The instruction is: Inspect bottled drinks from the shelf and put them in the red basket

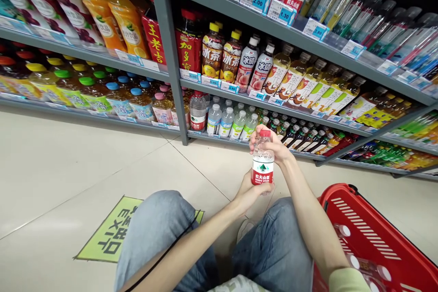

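Observation:
A clear water bottle (263,164) with a red cap and a red-and-white label stands upright between my two hands, over the floor in front of my knees. My left hand (249,188) wraps round its lower part, thumb across the base of the label. Up near the neck, my right hand (275,148) grips the bottle from the right, with some fingers hidden behind it. The label faces me. Beyond it, on the bottom shelf, a similar red-capped water bottle (197,112) stands at the left end, beside white-capped bottles (226,121).
A red shopping basket (369,228) holding several bottles sits on the floor at my right. Shelves (239,96) packed with drinks run across the front, with a grey upright post (171,54). A green exit sign (109,232) lies on the floor at left.

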`<state>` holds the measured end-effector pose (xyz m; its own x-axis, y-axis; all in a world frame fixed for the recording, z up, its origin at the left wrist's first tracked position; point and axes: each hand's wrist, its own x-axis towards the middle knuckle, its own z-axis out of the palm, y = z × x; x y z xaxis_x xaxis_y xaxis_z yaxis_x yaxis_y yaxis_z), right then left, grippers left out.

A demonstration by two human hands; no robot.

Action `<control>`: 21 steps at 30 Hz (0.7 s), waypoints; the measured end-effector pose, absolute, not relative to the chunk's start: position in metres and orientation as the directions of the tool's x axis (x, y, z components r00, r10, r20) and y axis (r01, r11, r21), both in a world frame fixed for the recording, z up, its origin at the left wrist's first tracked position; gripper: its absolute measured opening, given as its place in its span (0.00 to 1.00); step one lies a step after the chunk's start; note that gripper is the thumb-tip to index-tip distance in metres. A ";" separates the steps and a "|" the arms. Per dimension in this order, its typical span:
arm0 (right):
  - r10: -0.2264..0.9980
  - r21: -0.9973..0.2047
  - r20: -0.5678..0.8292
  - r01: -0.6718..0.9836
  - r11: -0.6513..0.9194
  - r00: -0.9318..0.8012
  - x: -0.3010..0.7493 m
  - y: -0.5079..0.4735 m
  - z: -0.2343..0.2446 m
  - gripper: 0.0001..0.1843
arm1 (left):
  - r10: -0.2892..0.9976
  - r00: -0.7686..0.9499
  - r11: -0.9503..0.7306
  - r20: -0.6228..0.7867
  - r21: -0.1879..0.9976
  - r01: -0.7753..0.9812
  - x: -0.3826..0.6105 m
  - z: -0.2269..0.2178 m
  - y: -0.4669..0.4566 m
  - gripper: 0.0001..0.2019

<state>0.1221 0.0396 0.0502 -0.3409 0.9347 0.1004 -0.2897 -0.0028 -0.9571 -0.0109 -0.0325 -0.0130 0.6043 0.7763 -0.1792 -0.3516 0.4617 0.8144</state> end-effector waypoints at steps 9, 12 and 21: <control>0.934 -0.948 0.112 -0.319 -0.002 -0.339 0.122 0.038 0.054 0.22 | 0.755 0.637 0.475 -0.152 0.797 -0.373 -0.014 -0.011 -0.033 0.18; 0.930 -0.952 0.084 -0.304 -0.031 -0.358 0.126 0.039 0.052 0.24 | 0.720 0.671 0.541 -0.175 0.746 -0.387 -0.014 -0.012 -0.034 0.19; 0.950 -0.955 0.050 -0.293 -0.045 -0.309 0.122 0.043 0.049 0.23 | 0.737 0.646 0.550 -0.199 0.732 -0.402 -0.011 -0.014 -0.033 0.18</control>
